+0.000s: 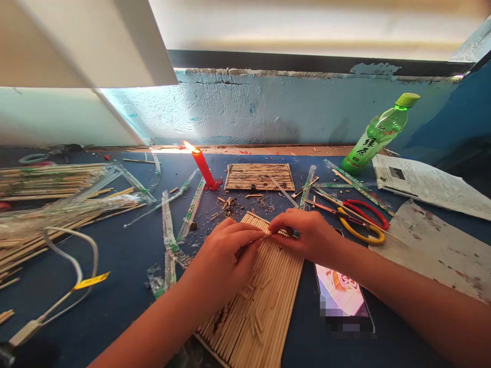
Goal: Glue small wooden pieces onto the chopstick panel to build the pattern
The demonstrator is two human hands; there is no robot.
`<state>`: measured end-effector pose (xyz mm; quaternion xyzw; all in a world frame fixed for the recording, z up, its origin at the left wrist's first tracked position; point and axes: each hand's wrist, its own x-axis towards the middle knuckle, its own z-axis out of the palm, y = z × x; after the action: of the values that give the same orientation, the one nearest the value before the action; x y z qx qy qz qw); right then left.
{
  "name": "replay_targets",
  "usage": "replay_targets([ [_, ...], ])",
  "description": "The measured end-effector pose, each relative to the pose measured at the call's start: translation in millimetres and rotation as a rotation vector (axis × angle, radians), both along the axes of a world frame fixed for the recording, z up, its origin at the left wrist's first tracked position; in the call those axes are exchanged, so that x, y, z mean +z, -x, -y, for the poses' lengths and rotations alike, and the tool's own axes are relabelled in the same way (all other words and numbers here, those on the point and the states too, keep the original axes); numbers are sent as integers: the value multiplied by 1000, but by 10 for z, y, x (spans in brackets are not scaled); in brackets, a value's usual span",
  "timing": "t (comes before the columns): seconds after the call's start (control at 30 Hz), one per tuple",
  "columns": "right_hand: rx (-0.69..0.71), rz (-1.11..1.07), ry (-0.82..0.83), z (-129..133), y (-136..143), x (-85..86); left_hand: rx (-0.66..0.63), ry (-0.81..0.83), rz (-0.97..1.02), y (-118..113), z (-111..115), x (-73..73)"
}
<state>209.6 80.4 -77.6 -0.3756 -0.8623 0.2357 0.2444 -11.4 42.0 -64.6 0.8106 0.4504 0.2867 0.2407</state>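
A panel of thin wooden sticks [278,291] laid side by side stretches lengthwise in front of me. Several short cut stick pieces [256,327] lie loose on its surface. My left hand [232,248] rests over the panel's upper part, thumb and fingertips pinched together. From the other side my right hand [307,232] meets it, also in a pinch. Their fingertips almost touch just below the panel's far edge; whatever small thing is between them is hidden. A dark, scorched-looking strip runs along the panel's lower left side.
A lit red candle [203,168] stands beyond the hands, beside a smaller stick panel [259,177]. Scissors [362,222], a phone [343,291], a green tea bottle [378,135] and papers [429,186] lie or stand right. Stick bundles [49,181], plastic wrappers [169,235] and a white cable [94,250] spread left.
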Motion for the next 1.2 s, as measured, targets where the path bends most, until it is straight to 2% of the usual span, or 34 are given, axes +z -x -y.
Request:
replay_targets([
  [0.5, 33, 22, -96, 10, 21, 9, -1, -5, -9, 5, 5, -14],
  [0.87, 9, 49, -60, 15, 18, -27, -1, -1, -11, 2, -1, -15],
  [0.93, 19, 56, -50, 6, 5, 18, 11, -8, -2, 5, -3, -18],
  [1.03, 17, 77, -8, -30, -76, 186, 41, -17, 16, 12, -3, -7],
  [1.2, 43, 234, 112, -100, -432, 485, 80, -9, 22, 19, -3, 35],
])
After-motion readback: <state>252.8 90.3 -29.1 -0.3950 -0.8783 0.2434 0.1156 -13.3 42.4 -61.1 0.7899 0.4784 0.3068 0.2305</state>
